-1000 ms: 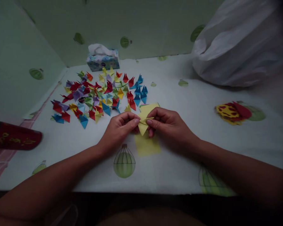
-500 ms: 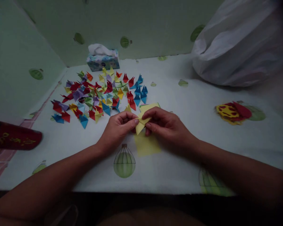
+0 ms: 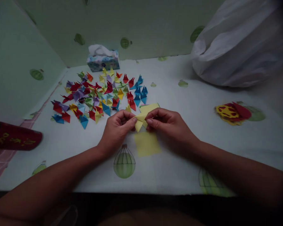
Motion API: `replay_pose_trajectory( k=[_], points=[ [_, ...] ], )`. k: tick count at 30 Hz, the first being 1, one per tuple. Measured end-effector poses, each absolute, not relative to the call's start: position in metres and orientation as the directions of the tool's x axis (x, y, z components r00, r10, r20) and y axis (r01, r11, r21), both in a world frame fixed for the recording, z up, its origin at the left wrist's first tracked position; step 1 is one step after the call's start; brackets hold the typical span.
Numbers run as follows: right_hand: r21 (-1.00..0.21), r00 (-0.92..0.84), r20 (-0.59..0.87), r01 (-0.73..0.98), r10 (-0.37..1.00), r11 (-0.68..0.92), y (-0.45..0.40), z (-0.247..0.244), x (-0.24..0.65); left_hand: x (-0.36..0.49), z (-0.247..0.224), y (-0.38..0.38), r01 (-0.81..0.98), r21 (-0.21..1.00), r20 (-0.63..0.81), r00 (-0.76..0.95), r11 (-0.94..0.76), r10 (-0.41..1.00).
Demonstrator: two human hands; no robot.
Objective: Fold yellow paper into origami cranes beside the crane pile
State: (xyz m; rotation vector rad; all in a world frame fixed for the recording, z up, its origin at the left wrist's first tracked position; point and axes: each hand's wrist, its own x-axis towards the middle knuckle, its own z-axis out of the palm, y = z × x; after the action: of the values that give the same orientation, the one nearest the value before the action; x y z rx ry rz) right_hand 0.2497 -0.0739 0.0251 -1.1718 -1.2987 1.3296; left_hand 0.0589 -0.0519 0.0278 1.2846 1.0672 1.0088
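A partly folded yellow origami crane (image 3: pixel 139 121) is pinched between both hands above the table. My left hand (image 3: pixel 118 127) grips its left side with thumb and fingers. From the other side, my right hand (image 3: pixel 168 125) pinches its right edge; some of its fingertips are hidden. Below the hands lies a flat square of yellow paper (image 3: pixel 147 144). Just behind them is a small stack of paper sheets (image 3: pixel 149 108), yellow on top, partly covered by the right hand. Many folded paper cranes (image 3: pixel 106 108) in red, blue, yellow, green and purple spread out to the left.
A tissue box (image 3: pixel 103 62) stands at the back by the wall. At the back right sits a large white plastic bag (image 3: pixel 233 53). Red and yellow cut-out pieces (image 3: pixel 232 113) lie on the right. A dark red object with gold characters (image 3: pixel 16 136) is at the left edge.
The yellow origami crane has turned in my fingers, and its lower points now stand apart. My right hand has shifted slightly right, with its thumb and fingers closer together.
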Motion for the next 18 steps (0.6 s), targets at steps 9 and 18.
replay_pose_trajectory(
  k=[9,18],
  points=[
    [-0.974,-0.115,-0.149,-0.155,0.982,-0.166,-0.0761,0.0217,0.2442,0.0593,0.0245,-0.0553,0.023,0.998,0.044,0.229,-0.051,0.972],
    [-0.97,-0.1,-0.147,-0.18,0.984,-0.164,-0.0769,0.0198,0.244,0.0609,0.0234,-0.0571,0.057,0.993,0.091,0.232,-0.107,0.968]
  ],
)
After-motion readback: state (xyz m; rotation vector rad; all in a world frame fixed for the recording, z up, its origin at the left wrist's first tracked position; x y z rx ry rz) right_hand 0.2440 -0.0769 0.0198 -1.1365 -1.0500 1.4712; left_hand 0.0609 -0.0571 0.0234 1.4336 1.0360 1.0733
